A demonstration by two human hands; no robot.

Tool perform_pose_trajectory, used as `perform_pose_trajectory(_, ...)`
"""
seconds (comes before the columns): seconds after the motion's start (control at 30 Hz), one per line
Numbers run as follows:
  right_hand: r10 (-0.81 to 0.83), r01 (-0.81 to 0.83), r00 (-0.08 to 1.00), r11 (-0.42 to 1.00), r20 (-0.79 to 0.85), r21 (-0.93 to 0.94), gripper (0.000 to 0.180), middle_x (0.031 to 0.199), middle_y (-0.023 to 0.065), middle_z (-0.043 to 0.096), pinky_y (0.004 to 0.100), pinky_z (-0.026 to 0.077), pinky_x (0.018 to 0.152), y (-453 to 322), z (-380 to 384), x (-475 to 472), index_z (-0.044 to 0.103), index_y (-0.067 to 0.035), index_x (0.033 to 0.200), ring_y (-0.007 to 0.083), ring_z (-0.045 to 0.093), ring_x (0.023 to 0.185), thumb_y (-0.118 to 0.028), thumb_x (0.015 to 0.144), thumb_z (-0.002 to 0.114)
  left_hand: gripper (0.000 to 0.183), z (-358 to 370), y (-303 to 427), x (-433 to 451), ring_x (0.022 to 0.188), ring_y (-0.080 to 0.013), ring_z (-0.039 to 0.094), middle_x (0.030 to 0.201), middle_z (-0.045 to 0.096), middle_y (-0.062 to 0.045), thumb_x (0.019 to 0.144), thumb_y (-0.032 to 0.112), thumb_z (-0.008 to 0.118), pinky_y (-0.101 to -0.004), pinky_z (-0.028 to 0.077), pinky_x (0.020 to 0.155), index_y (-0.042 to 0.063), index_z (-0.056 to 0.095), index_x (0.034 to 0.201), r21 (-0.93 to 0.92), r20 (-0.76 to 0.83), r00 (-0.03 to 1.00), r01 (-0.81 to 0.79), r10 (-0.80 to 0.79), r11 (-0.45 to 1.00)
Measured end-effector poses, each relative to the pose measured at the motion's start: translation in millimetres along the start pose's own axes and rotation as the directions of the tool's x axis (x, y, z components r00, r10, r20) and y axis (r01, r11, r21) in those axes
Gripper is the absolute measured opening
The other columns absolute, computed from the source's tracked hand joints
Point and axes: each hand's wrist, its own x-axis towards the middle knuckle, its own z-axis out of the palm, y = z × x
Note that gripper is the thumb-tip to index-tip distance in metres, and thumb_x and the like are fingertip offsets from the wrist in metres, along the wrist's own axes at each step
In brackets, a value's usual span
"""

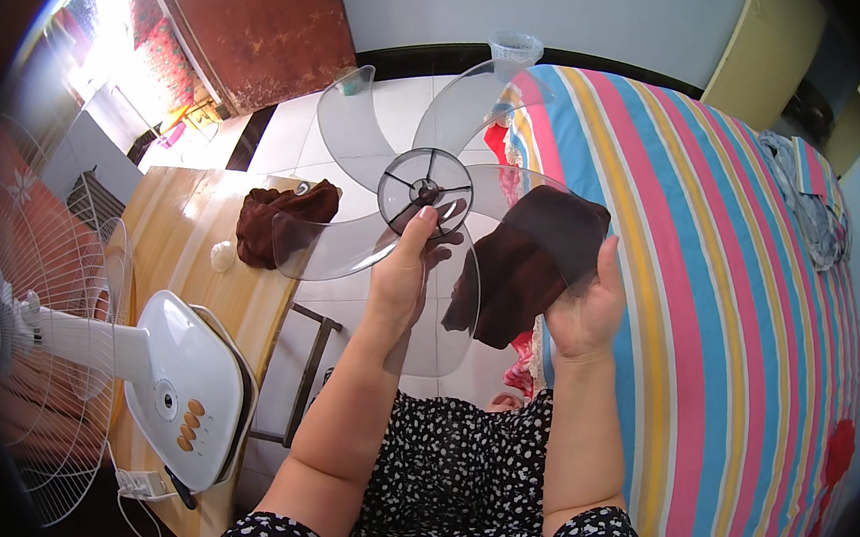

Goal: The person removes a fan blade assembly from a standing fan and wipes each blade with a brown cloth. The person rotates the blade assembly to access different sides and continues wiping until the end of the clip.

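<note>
My left hand [410,256] grips the hub of a clear plastic fan blade assembly [356,252], thumb on the hub and fingers behind it. The several curved blades spread out around the hub in front of me. In my right hand [590,310] is a dark brown cloth [506,296], which lies against the blade at the right. Part of this cloth shows through the clear plastic. On the wooden table [192,252] at the left rests a second, crumpled brown cloth [257,230], partly behind the lower left blade.
A white electric fan's base [189,394] and its wire grille [54,407] are at the left, with a power strip [140,484] and cord. A small white object [223,256] sits on the table. A bed with a striped sheet [668,285] stands right; a basket [516,46] is by the wall.
</note>
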Motion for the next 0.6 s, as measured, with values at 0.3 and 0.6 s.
perform_pose_trajectory(0.3, -0.14, 0.052, 0.914, 0.972, -0.382, -0.23, 0.037, 0.117, 0.01, 0.057, 0.0404, 0.048, 0.091, 8.7, -14.0, 10.7, 0.051, -0.003, 0.118, 0.0238, 0.056, 0.107, -0.03, 0.094, 0.057, 0.036, 0.7, 9.8, -9.2, 0.11, -0.0232, 0.058, 0.123, 0.058, -0.015, 0.095, 0.02, 0.051, -0.0365, 0.047, 0.09, 0.003, 0.047, 0.126, -0.081, 0.002, 0.991, -0.134, 0.134, 0.988)
perform_pose_trajectory(0.6, -0.689, 0.393, 0.722, 0.485, -0.064, -0.782, 0.019, 0.104, 0.0069, 0.053, 0.0246, 0.042, 0.082, 23.1, -27.6, 14.3, 0.053, -0.001, 0.107, 0.0118, 0.049, 0.092, -0.017, 0.097, 0.053, 0.033, 11.4, 7.3, -16.1, 0.116, -0.0363, 0.055, 0.126, 0.054, -0.021, 0.092, 0.007, 0.046, -0.0421, 0.048, 0.092, 0.007, 0.039, 0.125, -0.022, -0.023, 0.94, -0.34, 0.34, 0.94)
